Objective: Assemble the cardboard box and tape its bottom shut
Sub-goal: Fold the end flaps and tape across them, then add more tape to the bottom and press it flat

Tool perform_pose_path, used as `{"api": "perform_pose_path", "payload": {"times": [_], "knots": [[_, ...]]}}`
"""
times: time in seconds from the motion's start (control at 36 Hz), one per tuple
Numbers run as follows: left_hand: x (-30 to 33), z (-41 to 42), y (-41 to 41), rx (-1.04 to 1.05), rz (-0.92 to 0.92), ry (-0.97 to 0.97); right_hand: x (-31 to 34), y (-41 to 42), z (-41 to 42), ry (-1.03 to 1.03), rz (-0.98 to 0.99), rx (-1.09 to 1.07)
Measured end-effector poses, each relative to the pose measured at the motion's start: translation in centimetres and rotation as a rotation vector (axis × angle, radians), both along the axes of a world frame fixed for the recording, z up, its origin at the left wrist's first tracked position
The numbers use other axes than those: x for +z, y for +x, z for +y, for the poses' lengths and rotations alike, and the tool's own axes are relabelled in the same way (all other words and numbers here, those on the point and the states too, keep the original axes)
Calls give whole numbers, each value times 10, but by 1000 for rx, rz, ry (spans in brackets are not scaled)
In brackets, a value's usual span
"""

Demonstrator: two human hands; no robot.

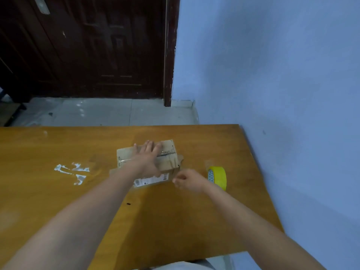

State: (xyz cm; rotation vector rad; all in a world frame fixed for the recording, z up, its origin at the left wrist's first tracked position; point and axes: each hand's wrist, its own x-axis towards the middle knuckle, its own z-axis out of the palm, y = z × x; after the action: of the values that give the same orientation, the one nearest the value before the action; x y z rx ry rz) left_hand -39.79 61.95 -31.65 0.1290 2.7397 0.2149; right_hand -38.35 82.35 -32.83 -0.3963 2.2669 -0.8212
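Cardboard box (167, 160) sits mid-worktop, bottom side up, flaps folded in. I have my left hand (149, 152) flat on top of it, fingers straight and spread, pressing the flaps down, I judge so they stay closed and the box does not slide while tape goes on. Clear tape already shows along the centre seam. My right hand (188, 179) hovers just off the near right corner of the box, fingers curled in with thumb and forefinger close together; I cannot tell whether it pinches a tape end or nothing at all. Just beyond it the yellow tape roll (218, 177) stands on edge on the worktop (58, 191), within easy reach. A printed label (151, 180) faces me on the near side. Box interior hidden; contents unknown. White tape scraps (73, 172) stuck to the worktop well left.
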Motion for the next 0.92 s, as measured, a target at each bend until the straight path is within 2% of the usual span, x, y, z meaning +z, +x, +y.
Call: {"api": "perform_pose_path", "payload": {"times": [0.11,0.22,0.33,0.39,0.53,0.61,0.67,0.75,0.81,0.92], "knots": [[4,-11,-12,-75,-20,-81,14,-34,45,23,62,-93],[8,-14,-12,-143,-48,-152,15,-69,82,-16,87,-287],[9,-9,-12,-121,-108,-93,5,-97,111,66,115,-349],[13,-1,-13,-94,-51,-27,-3,-106,123,127,84,-389],[25,45,-22,-178,268,51,-25,-116,138,262,-5,-420],[24,86,-34,-170,334,115,-37,-115,139,313,-87,-452],[18,113,-40,-121,259,188,-46,-111,138,306,-181,-466],[3,148,-45,7,7,263,-58,-105,133,226,-359,-573],[-12,166,-46,66,-161,285,-63,-102,131,156,-363,-638],[-40,189,-44,199,-421,414,-58,-102,121,188,-429,-564]]}}
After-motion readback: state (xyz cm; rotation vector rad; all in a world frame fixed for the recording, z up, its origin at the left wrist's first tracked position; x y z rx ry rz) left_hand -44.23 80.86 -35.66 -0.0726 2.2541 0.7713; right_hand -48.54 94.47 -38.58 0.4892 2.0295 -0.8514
